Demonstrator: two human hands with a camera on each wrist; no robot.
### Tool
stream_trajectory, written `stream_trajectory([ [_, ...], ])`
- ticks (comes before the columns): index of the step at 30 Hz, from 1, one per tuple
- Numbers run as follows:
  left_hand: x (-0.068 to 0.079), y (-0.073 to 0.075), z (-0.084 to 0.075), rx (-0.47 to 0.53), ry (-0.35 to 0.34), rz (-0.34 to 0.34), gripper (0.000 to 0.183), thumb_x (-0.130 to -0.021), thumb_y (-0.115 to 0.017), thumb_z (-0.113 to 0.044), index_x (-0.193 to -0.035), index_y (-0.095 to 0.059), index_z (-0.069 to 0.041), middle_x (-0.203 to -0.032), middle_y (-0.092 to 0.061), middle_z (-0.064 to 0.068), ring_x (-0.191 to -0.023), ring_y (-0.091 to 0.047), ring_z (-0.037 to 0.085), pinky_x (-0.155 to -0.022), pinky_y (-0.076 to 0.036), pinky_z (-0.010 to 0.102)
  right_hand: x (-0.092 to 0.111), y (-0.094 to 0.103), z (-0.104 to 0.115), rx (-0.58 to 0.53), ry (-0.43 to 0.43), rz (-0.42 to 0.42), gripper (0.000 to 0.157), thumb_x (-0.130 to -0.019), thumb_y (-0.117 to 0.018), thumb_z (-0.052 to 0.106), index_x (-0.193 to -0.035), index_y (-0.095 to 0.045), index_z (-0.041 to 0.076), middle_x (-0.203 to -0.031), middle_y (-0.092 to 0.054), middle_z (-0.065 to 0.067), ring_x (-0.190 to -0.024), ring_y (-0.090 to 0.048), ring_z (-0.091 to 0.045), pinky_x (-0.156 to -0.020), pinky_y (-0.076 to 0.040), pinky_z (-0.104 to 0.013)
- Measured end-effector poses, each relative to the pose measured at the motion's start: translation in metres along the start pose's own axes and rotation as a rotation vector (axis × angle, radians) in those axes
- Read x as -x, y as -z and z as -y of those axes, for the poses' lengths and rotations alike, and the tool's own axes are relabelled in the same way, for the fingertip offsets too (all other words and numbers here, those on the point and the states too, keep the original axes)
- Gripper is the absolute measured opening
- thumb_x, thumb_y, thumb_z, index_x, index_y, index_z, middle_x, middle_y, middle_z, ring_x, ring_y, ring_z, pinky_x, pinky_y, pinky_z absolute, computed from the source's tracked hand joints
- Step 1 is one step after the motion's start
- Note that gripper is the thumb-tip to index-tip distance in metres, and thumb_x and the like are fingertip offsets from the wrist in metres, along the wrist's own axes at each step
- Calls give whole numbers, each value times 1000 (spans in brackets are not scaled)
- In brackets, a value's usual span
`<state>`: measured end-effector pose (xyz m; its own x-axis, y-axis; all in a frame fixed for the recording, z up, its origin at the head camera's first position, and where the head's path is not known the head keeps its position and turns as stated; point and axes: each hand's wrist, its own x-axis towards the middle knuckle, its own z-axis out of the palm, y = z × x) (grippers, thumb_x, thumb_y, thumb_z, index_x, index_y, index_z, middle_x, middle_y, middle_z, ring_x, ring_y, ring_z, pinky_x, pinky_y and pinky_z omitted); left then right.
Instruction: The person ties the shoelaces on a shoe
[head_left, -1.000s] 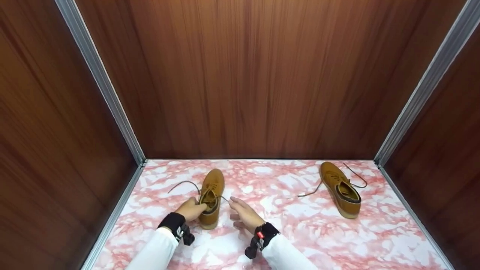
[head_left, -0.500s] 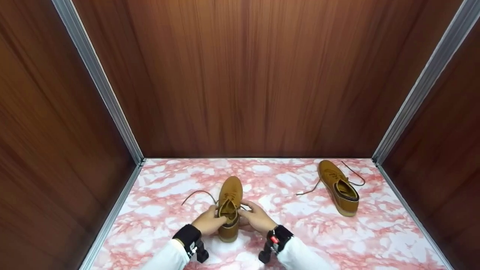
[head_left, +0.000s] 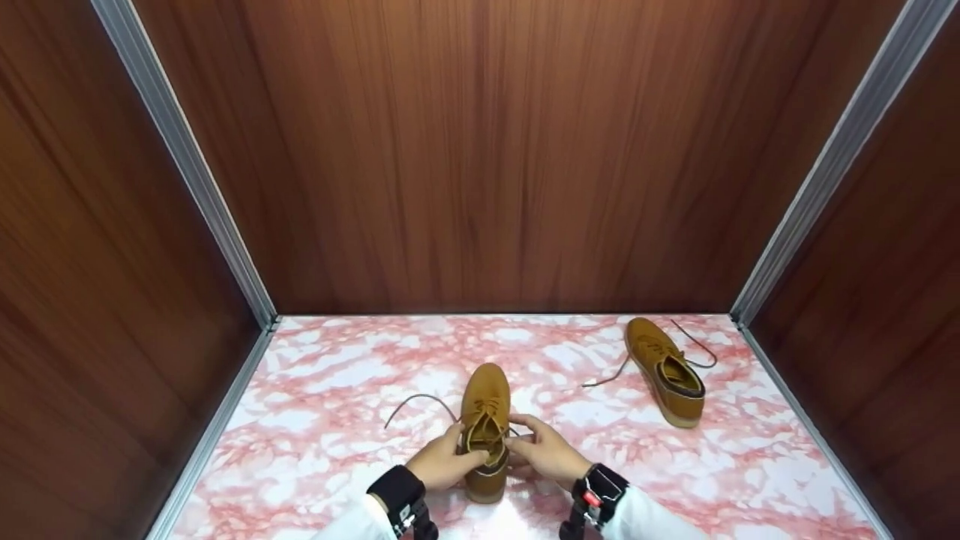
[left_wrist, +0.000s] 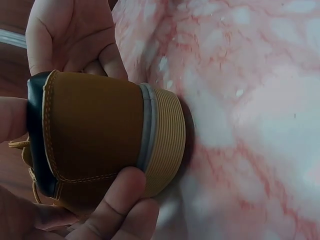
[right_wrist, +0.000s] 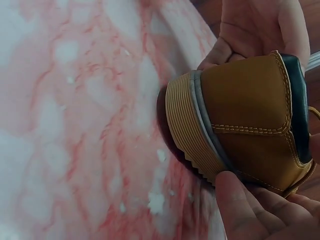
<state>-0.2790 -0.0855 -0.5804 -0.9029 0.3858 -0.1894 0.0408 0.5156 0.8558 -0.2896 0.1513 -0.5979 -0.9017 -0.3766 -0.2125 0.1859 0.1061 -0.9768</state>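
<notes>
A tan lace-up shoe [head_left: 487,384] stands in front of me, toe pointing away, its laces loose at both sides. My left hand [head_left: 441,460] grips its left side, thumb over the collar at the opening. On the other side my right hand [head_left: 553,454] holds the right flank, thumb by the collar. In the left wrist view the heel [left_wrist: 95,117] shows its dark padded collar and ribbed sole, with left fingers [left_wrist: 122,192] along the side. Right fingers [right_wrist: 237,202] lie low against the upper in the right wrist view.
A matching tan shoe [head_left: 681,409] stands at the right, laces spread to both sides. The red-and-white marbled surface [head_left: 337,360] is bounded by wood-grain panels [head_left: 480,165] at the back and sides, with metal profiles [head_left: 202,187] in the corners.
The near shoe has moved right and closer to me with my left hand on it. My right hand, open beside it earlier, has come onto its right side.
</notes>
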Motion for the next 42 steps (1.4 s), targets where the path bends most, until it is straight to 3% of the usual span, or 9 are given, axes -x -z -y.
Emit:
stream_trajectory([
  [3, 2, -3, 0, -32, -26, -7, 79, -97, -66, -48, -154, -39, 0, -130, -69, 24, -115, -69, 33, -96, -57, 51, 4, 3, -2, 2, -3, 5, 70, -103, -64, 19, -159, -29, -3, -122, -70, -25, -96, -77, -30, -91, -62, -54],
  [9, 5, -13, 1, 8, -45, -1, 72, -98, -67, -45, -152, -43, -3, -119, -74, 17, -101, -71, 26, -85, -59, 44, 13, 7, -6, 9, 5, 24, 70, -103, -65, 21, -159, -29, -3, -128, -70, -28, -97, -78, -34, -90, -62, -55],
  [14, 6, -23, 1, -2, -76, 7, 66, -98, -67, -46, -148, -47, -7, -116, -75, 11, -103, -70, 24, -88, -57, 45, 23, 12, -9, 37, 18, 13, 70, -103, -64, 20, -159, -29, -5, -131, -68, -30, -100, -77, -34, -89, -62, -54],
  [20, 7, -27, -1, 50, -50, 50, 78, -99, -67, -46, -156, -36, -2, -99, -74, 7, -72, -73, 30, -63, -57, 34, 29, 16, -8, 82, 23, 9, 69, -102, -63, 18, -158, -30, -5, -119, -74, -22, -98, -77, -31, -87, -63, -54],
  [23, 7, -27, -1, 52, -45, 65, 87, -99, -65, -48, -160, -28, 2, -103, -74, 7, -74, -73, 27, -69, -58, 36, 30, 16, -7, 131, 28, -11, 67, -101, -63, 18, -157, -33, -4, -115, -75, -18, -92, -76, -29, -82, -64, -54],
  [27, 6, -24, 1, 10, -44, 76, 93, -100, -63, -54, -161, -24, 6, -114, -74, 10, -93, -74, 22, -87, -59, 45, 30, 16, -6, 229, 61, -45, 63, -101, -65, 20, -155, -40, -1, -118, -75, -21, -89, -76, -26, -79, -64, -51],
  [29, 6, -24, 2, -4, -53, 72, 92, -100, -62, -54, -160, -26, 5, -114, -74, 10, -95, -73, 22, -89, -58, 45, 31, 18, -5, 303, 85, -61, 61, -101, -66, 23, -153, -44, 1, -117, -76, -20, -90, -75, -24, -79, -64, -44],
  [35, 3, -25, 2, -5, -70, 13, 76, -101, -62, -51, -152, -40, 0, -93, -73, 5, -69, -72, 27, -72, -54, 36, 34, 26, -1, 515, 188, -88, 48, -102, -68, 29, -144, -57, 8, -103, -79, -11, -89, -77, -28, -75, -60, -28],
  [42, -5, -30, 1, -33, -116, -75, 58, -101, -63, -47, -131, -45, -1, -89, -74, 5, -64, -64, 12, -64, -51, 32, 37, 32, -7, 747, 338, -133, 32, -106, -60, 26, -135, -65, 12, -101, -79, -3, -82, -74, -14, -73, -57, -23],
])
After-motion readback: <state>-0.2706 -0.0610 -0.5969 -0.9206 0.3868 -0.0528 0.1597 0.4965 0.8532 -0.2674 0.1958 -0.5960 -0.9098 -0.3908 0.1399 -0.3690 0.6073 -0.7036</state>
